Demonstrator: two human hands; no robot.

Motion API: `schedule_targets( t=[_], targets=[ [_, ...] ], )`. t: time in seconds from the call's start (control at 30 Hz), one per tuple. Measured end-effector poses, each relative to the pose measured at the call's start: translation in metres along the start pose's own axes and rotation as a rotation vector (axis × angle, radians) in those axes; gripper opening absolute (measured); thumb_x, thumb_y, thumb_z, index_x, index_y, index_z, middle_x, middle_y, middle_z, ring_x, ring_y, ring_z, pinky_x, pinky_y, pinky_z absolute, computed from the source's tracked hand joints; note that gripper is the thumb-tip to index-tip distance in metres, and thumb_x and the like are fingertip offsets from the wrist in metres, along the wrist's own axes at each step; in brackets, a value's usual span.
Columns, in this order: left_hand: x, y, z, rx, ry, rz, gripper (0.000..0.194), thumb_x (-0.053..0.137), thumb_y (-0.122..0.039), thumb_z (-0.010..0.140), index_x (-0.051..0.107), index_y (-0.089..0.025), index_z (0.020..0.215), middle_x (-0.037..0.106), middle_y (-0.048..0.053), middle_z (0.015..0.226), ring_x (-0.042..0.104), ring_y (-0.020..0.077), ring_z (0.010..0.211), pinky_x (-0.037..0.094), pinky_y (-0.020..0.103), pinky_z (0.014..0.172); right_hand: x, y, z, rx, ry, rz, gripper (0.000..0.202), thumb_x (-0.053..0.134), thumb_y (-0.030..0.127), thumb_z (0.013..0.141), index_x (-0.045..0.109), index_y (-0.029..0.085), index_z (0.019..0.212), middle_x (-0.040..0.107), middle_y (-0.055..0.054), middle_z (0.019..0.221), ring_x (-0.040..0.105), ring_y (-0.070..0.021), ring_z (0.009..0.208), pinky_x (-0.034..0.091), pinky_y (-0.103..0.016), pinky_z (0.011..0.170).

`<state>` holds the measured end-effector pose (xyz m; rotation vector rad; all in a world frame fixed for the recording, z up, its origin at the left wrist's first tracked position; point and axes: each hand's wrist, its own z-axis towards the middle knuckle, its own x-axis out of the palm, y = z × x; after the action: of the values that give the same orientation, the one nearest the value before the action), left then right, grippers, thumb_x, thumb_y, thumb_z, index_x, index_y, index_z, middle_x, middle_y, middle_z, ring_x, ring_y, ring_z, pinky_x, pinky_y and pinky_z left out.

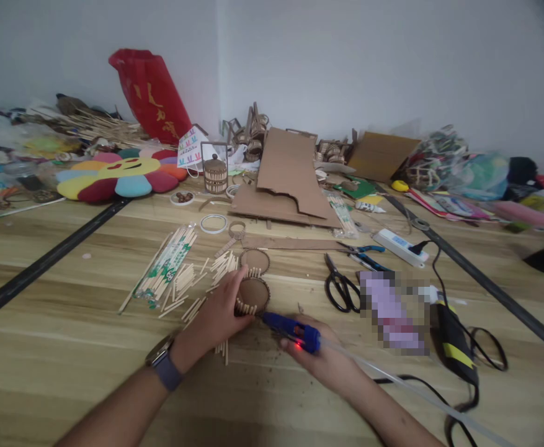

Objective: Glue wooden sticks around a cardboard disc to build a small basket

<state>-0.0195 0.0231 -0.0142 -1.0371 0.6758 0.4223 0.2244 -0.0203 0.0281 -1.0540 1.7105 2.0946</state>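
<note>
My left hand (229, 303) is closed on the edge of a round cardboard base (255, 292) that has short wooden sticks standing along part of its rim. In my right hand (330, 357) is a blue hot glue gun (290, 329) with a red light lit. Its nozzle is close to the near rim of the base, and a long clear glue stick (392, 375) trails from its back. Just beyond lies a second cardboard disc (255, 261), also partly edged with sticks. Loose short sticks (184, 282) are scattered left of my left hand.
Black scissors (341, 285), pliers (365, 251) and a white power strip (399, 247) lie to the right, with black cables nearby. A packet of sticks (169, 261) is at the left. Cardboard sheets (285, 167) and a small lidded stick bucket (216, 174) stand at the back.
</note>
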Motion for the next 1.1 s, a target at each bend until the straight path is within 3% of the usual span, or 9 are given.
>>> schedule_targets(
  t=[1.1],
  targets=[
    [-0.0008,0.0001,-0.0005,0.003,-0.004,-0.029,0.097,0.073,-0.015,0.072,0.022,-0.028,0.154,0.045,0.013,0.150,0.039,0.0326,0.143,0.035,0.054,0.118,0.0031,-0.0007,-0.0015,0.053,0.004,-0.023,0.025,0.057,0.043,0.085,0.068,0.022,0.081,0.072,-0.007,0.079,0.068,-0.0242,0.076,0.054,-0.032,0.069]
  ],
)
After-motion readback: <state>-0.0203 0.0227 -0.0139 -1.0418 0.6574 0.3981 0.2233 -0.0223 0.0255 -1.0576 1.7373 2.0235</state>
